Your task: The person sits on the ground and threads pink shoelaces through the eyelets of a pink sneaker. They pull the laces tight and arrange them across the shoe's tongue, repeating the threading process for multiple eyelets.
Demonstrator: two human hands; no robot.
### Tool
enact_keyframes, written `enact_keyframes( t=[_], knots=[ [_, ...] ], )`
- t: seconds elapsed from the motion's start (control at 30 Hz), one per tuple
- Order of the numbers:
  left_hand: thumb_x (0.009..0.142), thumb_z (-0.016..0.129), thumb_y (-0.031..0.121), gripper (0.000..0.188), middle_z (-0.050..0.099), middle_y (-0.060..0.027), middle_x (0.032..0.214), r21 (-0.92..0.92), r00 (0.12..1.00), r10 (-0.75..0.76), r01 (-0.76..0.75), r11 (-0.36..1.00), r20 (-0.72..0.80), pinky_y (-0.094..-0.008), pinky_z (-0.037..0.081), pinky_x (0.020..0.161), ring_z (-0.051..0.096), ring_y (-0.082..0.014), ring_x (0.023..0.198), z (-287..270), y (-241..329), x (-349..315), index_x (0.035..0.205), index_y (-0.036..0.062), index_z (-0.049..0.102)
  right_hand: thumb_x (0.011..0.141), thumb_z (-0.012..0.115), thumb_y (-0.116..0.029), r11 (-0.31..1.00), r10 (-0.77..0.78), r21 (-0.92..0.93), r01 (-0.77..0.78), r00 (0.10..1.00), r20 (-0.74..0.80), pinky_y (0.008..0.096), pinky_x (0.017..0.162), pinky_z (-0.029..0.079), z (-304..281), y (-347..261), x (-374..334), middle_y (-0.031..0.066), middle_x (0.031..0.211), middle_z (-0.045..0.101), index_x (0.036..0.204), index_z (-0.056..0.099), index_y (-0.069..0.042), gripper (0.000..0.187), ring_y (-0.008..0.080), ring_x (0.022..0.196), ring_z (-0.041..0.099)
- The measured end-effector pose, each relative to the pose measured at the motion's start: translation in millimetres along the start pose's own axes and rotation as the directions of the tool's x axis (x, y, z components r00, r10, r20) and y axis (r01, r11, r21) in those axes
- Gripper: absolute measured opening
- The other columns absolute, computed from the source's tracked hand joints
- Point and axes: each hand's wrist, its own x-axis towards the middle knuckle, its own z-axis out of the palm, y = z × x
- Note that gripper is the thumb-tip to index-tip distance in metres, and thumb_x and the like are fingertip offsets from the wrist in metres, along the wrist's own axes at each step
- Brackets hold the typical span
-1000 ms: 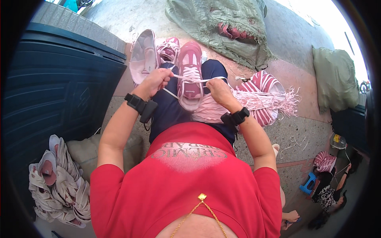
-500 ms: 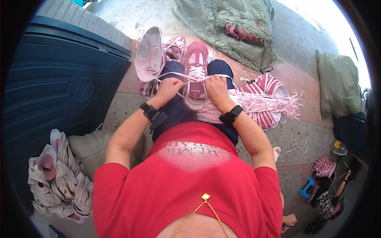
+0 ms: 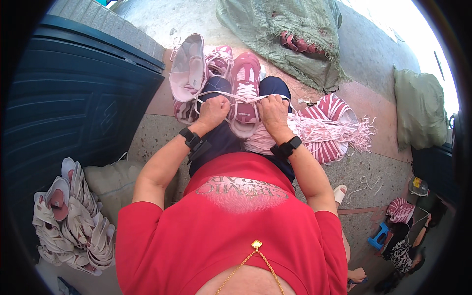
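Note:
Between my knees lies a pink and white shoe upper (image 3: 245,74), partly laced, its toe pointing away from me. My left hand (image 3: 212,111) is closed at its left side and my right hand (image 3: 275,112) at its right. Each grips a part of a white shoelace (image 3: 250,100), which runs taut across the shoe between them. Beyond my left hand are a pale shoe upper (image 3: 189,69) showing its lining and another pink one (image 3: 220,61). A thick bundle of pale pink laces (image 3: 317,129) spreads over striped pink and white uppers (image 3: 339,109) beside my right wrist.
A torn green woven sack (image 3: 290,39) with pink pieces showing lies ahead. Another full sack (image 3: 418,108) stands far right. Stacked pale uppers (image 3: 73,221) and a tan sack (image 3: 115,184) sit left, near a dark blue door (image 3: 78,93). Another person (image 3: 405,250) works at lower right.
Both hands stay closed on the lace with little movement. The lace remains stretched over the shoe, and the whole view has shifted slightly.

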Motion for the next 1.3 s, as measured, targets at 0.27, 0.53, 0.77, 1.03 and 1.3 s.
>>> enact_keyframes(
  t=[0.27,0.53,0.77,1.03,1.3],
  knots=[
    [0.080,0.059,0.024,0.017,0.065,-0.0103,0.072,0.385,0.968,0.250,-0.219,0.896,-0.030,-0.0439,0.037,0.067,0.060,-0.0278,0.074,10,19,-3,0.076,0.0086,0.066,0.078,0.063,-0.026,1.000,-0.016,-0.003,0.016,1.000,-0.001,0.0393,0.072,0.035,5,2,-1,0.0062,0.081,0.059,0.075,0.065,-0.008,0.018,0.0230,0.087,0.053],
    [0.073,0.069,0.032,0.022,0.058,-0.0027,0.078,0.550,0.921,0.376,-0.263,0.793,-0.101,-0.0393,0.033,0.071,0.050,-0.0226,0.086,13,35,-25,0.077,0.0112,0.063,0.079,0.064,-0.029,0.998,-0.021,-0.062,0.031,0.987,0.158,0.0401,0.072,0.035,-10,-12,-11,0.0085,0.086,0.056,0.083,0.065,-0.006,0.023,0.0258,0.090,0.050],
    [0.073,0.066,0.024,0.014,0.058,-0.0030,0.078,0.445,0.843,0.519,-0.416,0.793,-0.137,-0.0389,0.034,0.072,0.050,-0.0223,0.085,7,50,-6,0.077,0.0112,0.062,0.074,0.056,-0.005,0.922,-0.010,0.388,-0.004,0.999,0.036,0.0451,0.069,0.044,7,11,-14,0.0160,0.077,0.059,0.084,0.063,-0.004,0.013,0.0343,0.076,0.056],
    [0.072,0.063,0.012,0.014,0.058,-0.0094,0.074,0.515,0.812,0.579,-0.526,0.677,0.068,-0.0388,0.041,0.068,0.055,-0.0273,0.082,8,50,33,0.078,0.0060,0.053,0.073,0.057,-0.009,0.977,-0.205,0.057,0.204,0.979,0.014,0.0386,0.076,0.039,-3,-3,-15,0.0067,0.082,0.057,0.089,0.062,-0.007,0.017,0.0230,0.087,0.054],
    [0.077,0.073,0.011,0.014,0.060,0.0015,0.076,-0.514,0.951,0.173,-0.018,0.858,0.256,-0.0196,0.045,0.060,0.053,-0.0034,0.069,1,42,74,0.080,0.0033,0.062,0.072,0.056,-0.007,0.892,-0.427,0.085,0.444,0.889,-0.163,0.0392,0.087,0.037,-33,-17,6,0.0072,0.098,0.056,0.090,0.057,-0.006,0.019,0.0245,0.100,0.051]
  ],
)
